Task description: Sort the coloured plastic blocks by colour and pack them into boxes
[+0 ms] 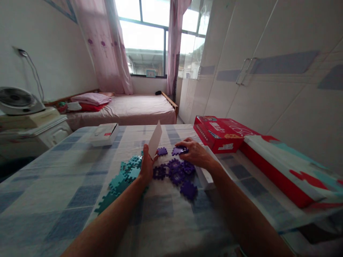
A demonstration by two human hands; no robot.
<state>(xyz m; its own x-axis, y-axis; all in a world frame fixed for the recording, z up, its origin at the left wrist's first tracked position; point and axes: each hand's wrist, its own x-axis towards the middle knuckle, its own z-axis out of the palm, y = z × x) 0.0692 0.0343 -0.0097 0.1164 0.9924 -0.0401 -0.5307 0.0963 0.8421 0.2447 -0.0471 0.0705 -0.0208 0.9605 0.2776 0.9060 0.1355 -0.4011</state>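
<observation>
My left hand (147, 165) pinches a white card (155, 140) and holds it upright above the table. My right hand (195, 152) is closed on a purple puzzle piece (179, 150) at the far side of a heap of purple interlocking pieces (177, 172). A pile of teal interlocking pieces (122, 180) lies just left of my left hand on the blue and white checked tablecloth (53, 192).
A red box (218, 132) and a long red, white and teal box (289, 167) lie to the right. A flat white box (105, 134) sits at the far left of the table. Behind it are a bed (128, 107), a fan (16, 100) and wardrobe doors (268, 71).
</observation>
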